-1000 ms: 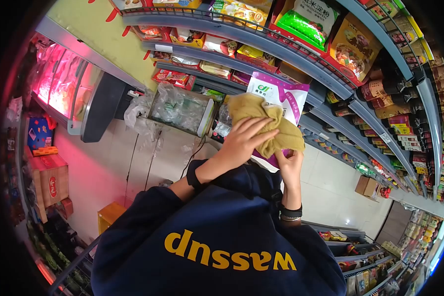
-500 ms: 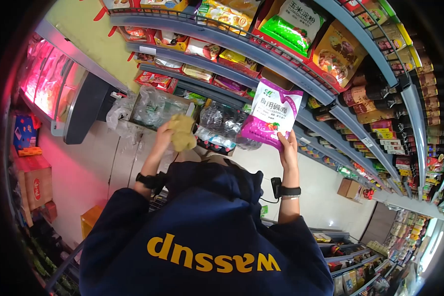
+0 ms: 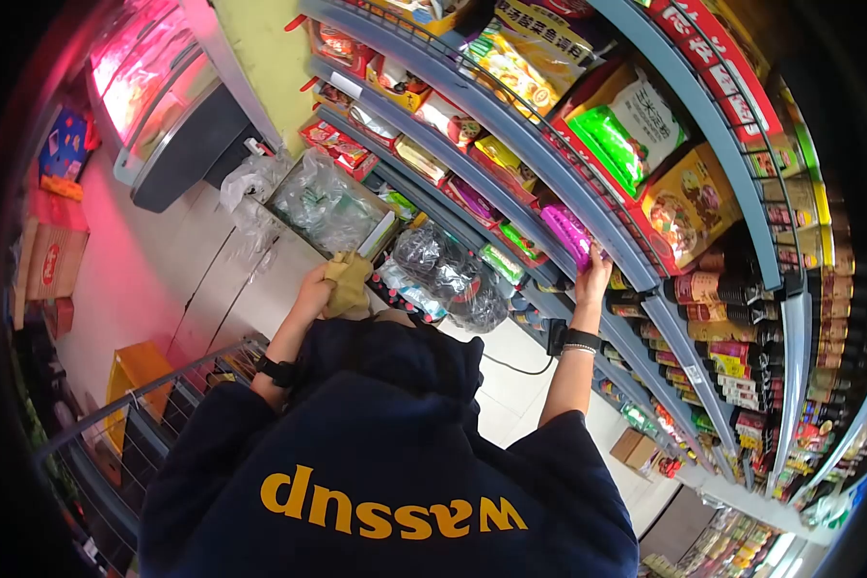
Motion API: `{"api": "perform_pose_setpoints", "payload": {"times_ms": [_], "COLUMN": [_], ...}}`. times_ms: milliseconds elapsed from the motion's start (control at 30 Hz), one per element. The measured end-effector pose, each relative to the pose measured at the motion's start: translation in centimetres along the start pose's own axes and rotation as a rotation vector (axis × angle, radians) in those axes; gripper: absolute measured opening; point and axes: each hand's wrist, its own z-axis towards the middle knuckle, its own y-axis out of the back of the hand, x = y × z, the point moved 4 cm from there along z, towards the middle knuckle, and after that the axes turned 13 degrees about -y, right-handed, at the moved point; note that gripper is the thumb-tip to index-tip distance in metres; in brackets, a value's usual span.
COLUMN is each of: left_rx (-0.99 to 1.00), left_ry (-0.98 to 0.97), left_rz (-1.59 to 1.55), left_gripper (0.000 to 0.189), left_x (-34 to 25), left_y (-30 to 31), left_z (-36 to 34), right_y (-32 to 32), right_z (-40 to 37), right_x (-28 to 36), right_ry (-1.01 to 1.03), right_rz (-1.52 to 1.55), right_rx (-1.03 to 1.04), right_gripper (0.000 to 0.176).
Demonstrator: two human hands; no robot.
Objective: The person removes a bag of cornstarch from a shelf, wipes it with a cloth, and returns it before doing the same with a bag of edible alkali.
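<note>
Gripping tan cloth (image 3: pixel 350 282) in left hand (image 3: pixel 314 292), purple food packet (image 3: pixel 567 234) in right hand (image 3: pixel 594 274), possibly risking snagging shelf rail (image 3: pixel 541 149) through tilting.

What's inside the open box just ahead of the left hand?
Crumpled clear plastic, apparently bags, heaped inside the box. The heap covers the bottom, so anything beneath it can't be seen.

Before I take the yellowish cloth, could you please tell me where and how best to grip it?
I'd pinch the cloth by its bunched folds on the person's right, coming from that side: the left hand holds its left side, leaving those folds exposed. It looks soft and crumpled, so a broad pinch should suit.
</note>
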Motion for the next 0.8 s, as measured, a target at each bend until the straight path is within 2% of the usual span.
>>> {"api": "perform_pose_setpoints", "payload": {"times_ms": [200,300,367,400,433,500,533,600,633,700,767,800], "left_rx": [0.012,-0.010,-0.017,-0.017,-0.023,-0.008,-0.013,-0.042,-0.046,-0.046,-0.055,-0.051], "left_ry": [0.057,0.027,0.032,0.033,0.038,0.027,0.031,0.014,0.020,0.045,0.053,0.057], "left_rz": [0.043,0.103,0.091,0.079,0.080,0.068,0.069,0.138,0.137,0.112,0.111,0.115], "left_gripper": [0.038,0.043,0.042,0.042,0.042,0.042,0.042,0.041,0.041,0.041,0.040,0.039], "left_x": [0.1,-0.5,-1.0,-1.3,-1.2,-0.9,-0.6,-0.6,-0.7,-0.8,-0.4,-0.1], "left_y": [0.0,0.2,0.0,-0.1,-0.1,-0.2,-0.2,-0.4,-0.5,-0.8,-0.7,-0.7], "left_z": [0.0,0.0,-0.1,-0.1,-0.1,0.1,0.1,0.2,0.1,0.0,-0.3,-0.5], "right_y": [0.1,0.2,0.4,0.7,1.1,-0.1,0.0,-1.6,-2.4,-3.0,-5.0,-5.5], "right_z": [4.7,6.3,6.4,7.0,7.5,7.4,7.4,4.2,2.9,-0.5,-3.2,-3.7], "right_x": [-0.6,-0.6,0.3,0.3,0.1,0.0,-0.4,0.4,0.1,-0.1,-2.4,-4.6], "right_ry": [0.055,0.116,0.302,0.377,0.372,0.665,0.662,0.695,0.691,0.763,0.783,0.664], "right_rz": [-0.087,-0.209,-0.680,-0.826,-0.828,-1.579,-1.581,-1.320,-1.324,-0.974,-0.843,-0.907], "right_rx": [0.013,-0.082,-0.339,-0.357,-0.352,-0.464,-0.457,-0.647,-0.641,-0.871,-0.599,-0.479], "right_gripper": [0.029,0.031,0.034,0.033,0.033,0.036,0.036,0.026,0.026,0.018,0.014,0.013]}}
